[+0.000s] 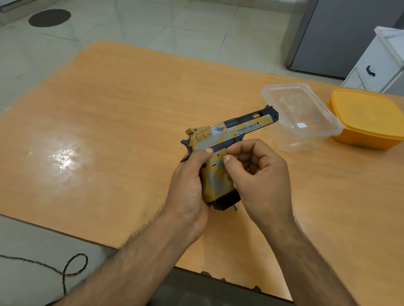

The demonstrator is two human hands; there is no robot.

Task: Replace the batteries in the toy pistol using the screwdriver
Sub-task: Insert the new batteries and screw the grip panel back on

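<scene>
A yellow, grey and black toy pistol point(235, 129) is held above the wooden table point(123, 117), barrel pointing up and to the right. My left hand point(188, 189) wraps the grip from the left, thumb on its side panel. My right hand point(257, 175) is on the right of the grip, thumb and forefinger pinched against the side panel near the trigger. A small metal tip point(236, 207) shows just below the grip, under my right hand; it may be the screwdriver. No batteries are visible.
A clear plastic container point(300, 117) stands on the table just beyond the barrel, with an orange lidded container point(369, 121) to its right. A dark cable point(27, 262) lies on the floor at the lower left. A white cabinet point(400, 63) stands beyond the table's right end.
</scene>
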